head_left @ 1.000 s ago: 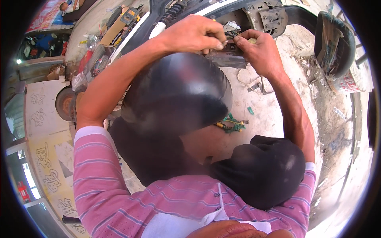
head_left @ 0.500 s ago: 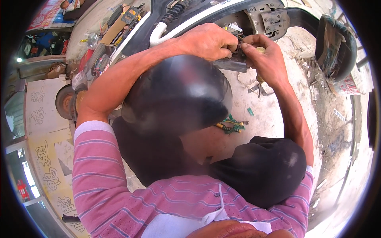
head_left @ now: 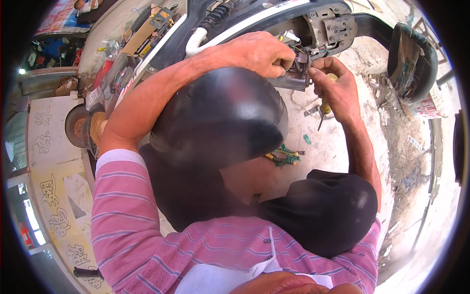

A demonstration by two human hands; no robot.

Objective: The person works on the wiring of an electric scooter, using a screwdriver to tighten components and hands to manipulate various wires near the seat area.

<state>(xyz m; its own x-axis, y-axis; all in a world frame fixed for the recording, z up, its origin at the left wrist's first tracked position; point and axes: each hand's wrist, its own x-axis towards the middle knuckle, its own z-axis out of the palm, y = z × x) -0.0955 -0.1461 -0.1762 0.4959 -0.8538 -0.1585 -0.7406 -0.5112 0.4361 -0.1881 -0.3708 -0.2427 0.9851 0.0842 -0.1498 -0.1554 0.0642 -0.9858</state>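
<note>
Left hand (head_left: 268, 54): reaches across from the left, back of the hand upward, fingers curled inward beside the wires; whether they grip anything I cannot tell.
Right hand (head_left: 338, 89): thumb and forefinger are brought together at the right edge of the wires; what sits between their tips is too small to tell. The other fingers are folded around a screwdriver.
Screwdriver (head_left: 325, 109): yellowish handle in the right hand, its thin shaft pointing down toward the floor.
Wires (head_left: 300, 55): a dark bundle in the open frame, between the two hands, with a small white piece just above.
Frame (head_left: 264, 19): dark, with a white edge, running along the top of the view.
Metal bracket (head_left: 339, 30): bolted on the frame, to the right of the wires.
Spring (head_left: 215, 17): black, left of the wires, above a bent white pipe (head_left: 196, 41).
Black rounded thing (head_left: 225, 98): large and shiny, below the left forearm.
Floor (head_left: 306, 164): pale and dusty; pliers (head_left: 286, 158) with green and yellow handles lie on it, near a small green scrap (head_left: 307, 139).
Left side: a cardboard box (head_left: 140, 45) with tools, upper left; a rusty wheel (head_left: 78, 126) stands beside a lettered board (head_left: 49, 157).
</note>
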